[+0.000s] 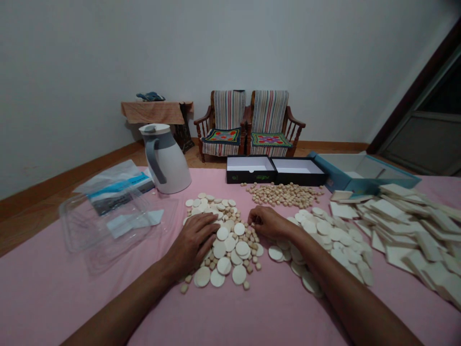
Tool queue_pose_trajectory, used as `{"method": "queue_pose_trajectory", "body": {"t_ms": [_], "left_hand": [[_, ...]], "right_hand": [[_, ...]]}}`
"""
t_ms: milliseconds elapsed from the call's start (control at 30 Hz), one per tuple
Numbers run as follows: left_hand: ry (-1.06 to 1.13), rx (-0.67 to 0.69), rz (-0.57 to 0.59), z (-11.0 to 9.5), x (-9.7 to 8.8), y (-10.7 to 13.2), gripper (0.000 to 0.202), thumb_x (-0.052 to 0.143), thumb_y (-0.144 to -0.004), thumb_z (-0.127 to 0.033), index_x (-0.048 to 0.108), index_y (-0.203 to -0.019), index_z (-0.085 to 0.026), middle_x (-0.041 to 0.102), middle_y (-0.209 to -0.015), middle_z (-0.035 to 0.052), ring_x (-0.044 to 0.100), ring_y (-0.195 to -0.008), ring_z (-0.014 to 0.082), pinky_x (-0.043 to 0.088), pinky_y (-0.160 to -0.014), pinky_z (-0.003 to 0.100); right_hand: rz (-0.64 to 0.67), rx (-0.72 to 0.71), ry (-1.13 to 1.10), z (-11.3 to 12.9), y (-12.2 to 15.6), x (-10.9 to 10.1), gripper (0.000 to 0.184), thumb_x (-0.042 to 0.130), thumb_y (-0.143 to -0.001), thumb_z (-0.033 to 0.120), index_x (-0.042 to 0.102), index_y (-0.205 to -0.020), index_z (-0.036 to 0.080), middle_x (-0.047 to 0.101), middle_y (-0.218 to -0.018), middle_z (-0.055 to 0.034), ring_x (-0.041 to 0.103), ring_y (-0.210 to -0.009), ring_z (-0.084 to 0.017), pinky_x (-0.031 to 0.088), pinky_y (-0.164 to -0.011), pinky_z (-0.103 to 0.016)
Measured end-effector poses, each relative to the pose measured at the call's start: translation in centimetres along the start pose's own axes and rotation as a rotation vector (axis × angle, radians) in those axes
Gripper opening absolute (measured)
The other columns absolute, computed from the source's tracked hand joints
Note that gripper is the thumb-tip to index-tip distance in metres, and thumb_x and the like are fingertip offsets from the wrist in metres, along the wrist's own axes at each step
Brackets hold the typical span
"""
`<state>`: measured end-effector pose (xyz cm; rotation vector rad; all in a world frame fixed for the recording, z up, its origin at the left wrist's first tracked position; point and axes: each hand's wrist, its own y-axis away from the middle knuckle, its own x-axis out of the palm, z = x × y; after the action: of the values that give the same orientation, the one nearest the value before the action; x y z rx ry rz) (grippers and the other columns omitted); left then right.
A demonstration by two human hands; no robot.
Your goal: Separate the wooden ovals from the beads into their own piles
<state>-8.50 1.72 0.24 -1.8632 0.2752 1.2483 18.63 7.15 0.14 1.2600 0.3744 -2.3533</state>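
Partly beneath left hand: pale discs, cubes.

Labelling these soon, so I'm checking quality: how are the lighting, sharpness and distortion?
All in the head view: dim, soft light, the door darkest; wide-angle stretch toward the edges, seen in the rectangular pieces; faint sheen on the clear plastic packaging; white discs near the left hand keep readable outlines, though fine detail at the right hand is soft.

Pale wall plain; brn. skirting. 2 stripe-covered wd. armchairs abreast; cloth-draped side tbl. to L. Lt. dim.
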Motion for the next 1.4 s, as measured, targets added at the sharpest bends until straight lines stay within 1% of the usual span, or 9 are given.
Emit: {"method": "queue_pose_trajectory", "body": {"t_ms": [133, 267, 433, 533, 867, 1033, 1267, 1333, 1400], "left_hand": [[0.012, -0.006, 0.006, 0.0, -0.1, 0.0, 0.025, 0.049, -0.091, -0.019, 0.061, -0.113, -0.019, 0.06, -0.125, 0.0109, 0.051, -0.12, 0.0242, 0.042, -0.101, 0.046], [0.013, -0.008, 0.006, 0.0, -0.1, 0.1, 0.026, 0.049, -0.091, -0.018, 0.06, -0.114, -0.019, 0.059, -0.126, 0.011, 0.05, -0.12, 0.024, 0.04, -0.102, 0.047], [0.009, -0.009, 0.003, -0.1, -0.1, 0.1, 0.025, 0.049, -0.091, -0.018, 0.061, -0.113, -0.019, 0.06, -0.125, 0.0112, 0.051, -0.12, 0.0243, 0.039, -0.103, 0.048], [0.002, -0.014, 0.01, -0.1, -0.1, 0.1, 0.025, 0.048, -0.091, -0.019, 0.061, -0.113, -0.02, 0.06, -0.125, 0.0111, 0.051, -0.12, 0.0244, 0.039, -0.103, 0.048], [-0.015, -0.018, 0.025, 0.0, 0.0, 0.1, 0.025, 0.048, -0.091, -0.019, 0.061, -0.113, -0.02, 0.059, -0.126, 0.0108, 0.05, -0.12, 0.0247, 0.037, -0.103, 0.049], [-0.016, -0.012, 0.017, 0.1, 0.1, 0.1, 0.024, 0.048, -0.091, -0.019, 0.061, -0.112, -0.02, 0.06, -0.126, 0.0107, 0.051, -0.12, 0.0244, 0.037, -0.103, 0.049], [-0.006, -0.021, 0.019, 0.0, 0.0, 0.2, 0.025, 0.048, -0.092, -0.019, 0.06, -0.113, -0.02, 0.059, -0.127, 0.0104, 0.05, -0.121, 0.0242, 0.036, -0.104, 0.049], [-0.008, -0.02, 0.023, 0.0, 0.0, 0.2, 0.025, 0.048, -0.091, -0.019, 0.06, -0.114, -0.02, 0.059, -0.127, 0.0105, 0.05, -0.121, 0.0244, 0.036, -0.104, 0.049], [-0.012, -0.019, 0.028, 0.0, -0.1, 0.2, 0.025, 0.048, -0.091, -0.019, 0.06, -0.114, -0.02, 0.059, -0.127, 0.0106, 0.05, -0.121, 0.0246, 0.036, -0.103, 0.049]], "right_hand": [[-0.193, 0.092, 0.096, -0.2, -0.1, -0.7, 0.02, 0.052, -0.068, 0.001, 0.063, -0.078, 0.015, 0.061, -0.081, -0.0043, 0.053, -0.076, -0.014, 0.038, -0.068, -0.024], [-0.46, 0.145, 0.132, 0.0, 0.0, -1.5, 0.031, 0.05, -0.069, -0.001, 0.062, -0.095, 0.013, 0.061, -0.097, -0.0096, 0.055, -0.083, -0.016, 0.04, -0.074, -0.026], [0.018, 0.078, -0.035, 1.6, 0.6, -2.1, 0.017, 0.056, -0.069, 0.005, 0.064, -0.079, 0.016, 0.065, -0.076, -0.0024, 0.057, -0.068, -0.013, 0.04, -0.061, -0.022], [0.156, 0.083, -0.049, 2.5, 1.0, -1.9, 0.019, 0.06, -0.067, 0.009, 0.064, -0.083, 0.017, 0.065, -0.079, -0.0022, 0.056, -0.069, -0.013, 0.039, -0.06, -0.021], [0.047, 0.107, 0.128, 2.3, 0.4, 0.6, 0.02, 0.058, -0.062, 0.009, 0.061, -0.08, 0.018, 0.062, -0.083, -0.004, 0.051, -0.074, -0.015, 0.033, -0.06, -0.023], [-0.007, 0.154, 0.059, 1.7, 0.2, 0.4, 0.017, 0.056, -0.063, 0.006, 0.059, -0.075, 0.018, 0.061, -0.079, -0.0023, 0.05, -0.071, -0.014, 0.033, -0.059, -0.022], [-0.505, 0.182, 0.16, -0.4, -0.1, -1.7, 0.02, 0.053, -0.072, 0.005, 0.06, -0.088, 0.015, 0.061, -0.091, -0.008, 0.053, -0.086, -0.018, 0.039, -0.074, -0.027], [-0.44, 0.162, 0.154, -0.3, 0.2, -2.1, 0.019, 0.052, -0.072, 0.005, 0.061, -0.085, 0.016, 0.063, -0.09, -0.007, 0.054, -0.083, -0.018, 0.039, -0.073, -0.027], [-0.188, 0.124, 0.105, 0.0, 0.5, -2.2, 0.015, 0.055, -0.07, 0.006, 0.062, -0.077, 0.017, 0.064, -0.08, -0.0034, 0.055, -0.074, -0.015, 0.038, -0.066, -0.025]]}}
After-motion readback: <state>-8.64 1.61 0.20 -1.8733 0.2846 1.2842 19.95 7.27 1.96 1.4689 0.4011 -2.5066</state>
